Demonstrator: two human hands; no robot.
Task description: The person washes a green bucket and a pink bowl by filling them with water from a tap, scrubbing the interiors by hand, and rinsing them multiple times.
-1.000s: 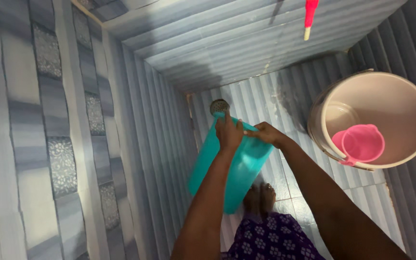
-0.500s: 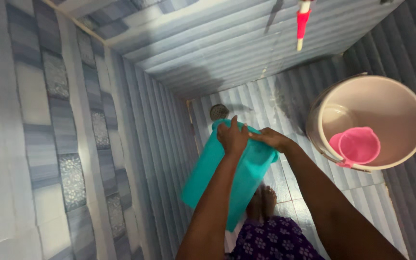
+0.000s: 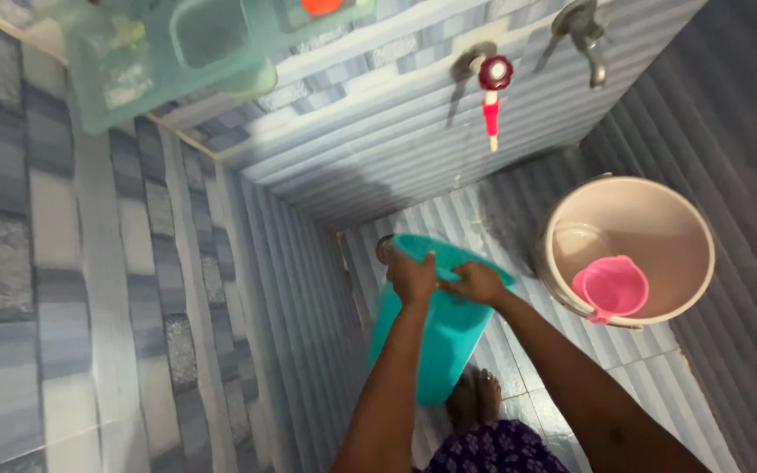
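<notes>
A teal plastic bucket (image 3: 435,337) is held tilted in front of me, its mouth turned away toward the floor corner. My left hand (image 3: 411,278) grips the near rim of it. My right hand (image 3: 477,284) lies on the rim just beside the left, fingers curled over the edge. Under the bucket my bare feet (image 3: 475,398) stand on the striped tile floor. A round floor drain (image 3: 385,249) shows partly behind the bucket's far rim.
A large white bucket (image 3: 689,219) stands to the right with a pink mug (image 3: 611,286) inside. Two wall taps, one with a red handle (image 3: 492,83) and a metal one (image 3: 587,35), are above. A pale green shelf (image 3: 177,52) hangs at top left. Tiled walls close in.
The view has tilted up, bringing the taps and the green shelf into sight. The teal bucket has turned so its rim shows as an open oval; both hands stay on the rim.
</notes>
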